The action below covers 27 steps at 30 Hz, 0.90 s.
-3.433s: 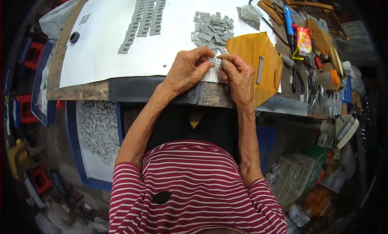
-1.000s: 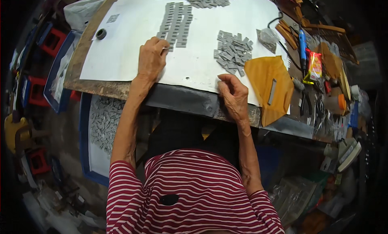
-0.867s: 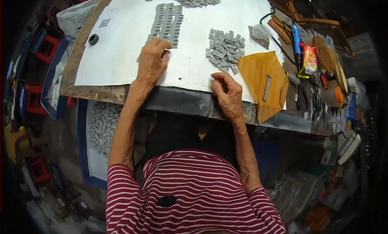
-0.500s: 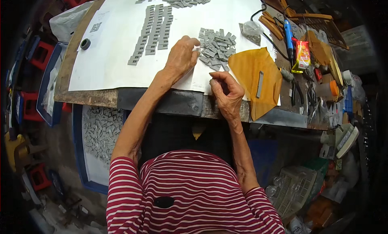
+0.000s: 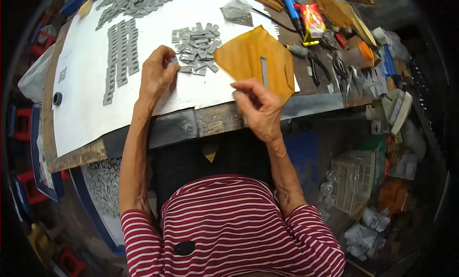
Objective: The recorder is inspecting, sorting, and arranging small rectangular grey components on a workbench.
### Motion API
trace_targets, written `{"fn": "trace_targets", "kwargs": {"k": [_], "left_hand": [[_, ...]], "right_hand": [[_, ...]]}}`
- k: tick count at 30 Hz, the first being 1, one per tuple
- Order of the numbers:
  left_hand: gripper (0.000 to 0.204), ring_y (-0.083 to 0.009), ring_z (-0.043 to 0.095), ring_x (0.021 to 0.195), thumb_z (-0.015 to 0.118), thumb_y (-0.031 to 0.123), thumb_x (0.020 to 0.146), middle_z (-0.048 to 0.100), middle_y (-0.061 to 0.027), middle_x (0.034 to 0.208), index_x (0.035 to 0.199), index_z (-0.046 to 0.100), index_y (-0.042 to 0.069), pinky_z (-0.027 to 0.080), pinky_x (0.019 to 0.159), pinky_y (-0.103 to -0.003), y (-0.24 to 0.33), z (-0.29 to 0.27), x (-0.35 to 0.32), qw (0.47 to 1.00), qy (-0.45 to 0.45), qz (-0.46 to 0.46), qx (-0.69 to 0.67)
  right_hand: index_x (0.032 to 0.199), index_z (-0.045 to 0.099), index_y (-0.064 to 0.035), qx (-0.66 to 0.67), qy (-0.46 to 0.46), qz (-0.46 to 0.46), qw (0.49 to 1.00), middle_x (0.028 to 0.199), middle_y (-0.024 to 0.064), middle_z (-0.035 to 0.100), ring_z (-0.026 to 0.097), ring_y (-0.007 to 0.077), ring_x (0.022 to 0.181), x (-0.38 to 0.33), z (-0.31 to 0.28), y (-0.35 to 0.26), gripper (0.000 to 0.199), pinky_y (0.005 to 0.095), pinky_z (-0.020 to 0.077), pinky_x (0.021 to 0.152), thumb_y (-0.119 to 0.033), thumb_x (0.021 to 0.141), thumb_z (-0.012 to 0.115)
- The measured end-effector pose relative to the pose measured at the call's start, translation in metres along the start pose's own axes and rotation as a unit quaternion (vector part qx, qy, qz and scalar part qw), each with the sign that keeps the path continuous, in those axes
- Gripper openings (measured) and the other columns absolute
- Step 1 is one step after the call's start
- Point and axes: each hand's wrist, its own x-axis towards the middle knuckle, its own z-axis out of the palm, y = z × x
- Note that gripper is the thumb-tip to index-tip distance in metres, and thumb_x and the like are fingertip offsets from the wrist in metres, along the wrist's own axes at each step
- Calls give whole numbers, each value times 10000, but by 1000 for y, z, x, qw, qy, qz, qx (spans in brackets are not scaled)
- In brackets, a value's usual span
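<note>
Small flat grey pieces lie in a loose pile [image 5: 197, 43] on the white sheet. My left hand [image 5: 155, 76] is at the pile's left side, thumb and forefinger curled together; a bit of grey shows at the fingertips, too small to make out. Left of it, more grey pieces lie overlapped in three long rows [image 5: 123, 52]. My right hand [image 5: 260, 107] hovers by the lower edge of an orange-brown paper [image 5: 239, 49], thumb and forefinger pinched; what they hold, if anything, is hidden. A narrow grey metal strip [image 5: 264, 69] rests on that paper.
A larger heap of grey pieces [image 5: 136, 6] is at the far left. A black ring [image 5: 57, 98] sits near the table's left edge. At right are pliers [image 5: 318, 69], a blue tool [image 5: 290, 9] and a red-yellow packet [image 5: 311, 22]. A blue tray [image 5: 98, 219] of pieces stands below the table.
The view has swung, shifting the table leftward in the picture. My right hand has moved right relative to the table, over the orange-brown paper's lower edge. My left hand stays beside the pile.
</note>
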Motion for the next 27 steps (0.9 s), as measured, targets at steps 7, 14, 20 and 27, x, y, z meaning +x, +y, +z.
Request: {"fn": "trace_targets", "kwargs": {"k": [7,14,20,27], "left_hand": [[106,-80,426,569,582,19,712,486,-7,633,795,516,10,384,525,-226,9,4,-4,997,0,-21,-73],[179,-64,453,601,569,21,739,540,-7,689,914,583,-17,396,547,-198,19,0,-15,990,2,-54,-128],[203,-65,486,634,572,35,749,584,-24,746,943,599,-21,413,581,-194,22,-2,-14,991,23,-50,-123],[185,-64,503,644,580,47,748,602,-30,759,919,600,-21,425,597,-195,22,-5,-13,991,36,-40,-122]], "right_hand": [[845,592,33,-123,97,36,987,654,13,546,472,61,588,37,-63,45,105,223,391,525,-56,797,564],[799,592,11,-282,60,-37,957,753,164,577,580,304,671,74,-70,73,99,357,454,606,-65,783,531],[826,565,-1,-389,13,-161,907,804,163,547,558,346,716,76,-69,76,77,408,442,610,-63,783,550],[842,528,-22,-495,-32,-207,843,785,142,523,549,349,688,77,-69,78,63,404,438,566,-40,789,557]]}}
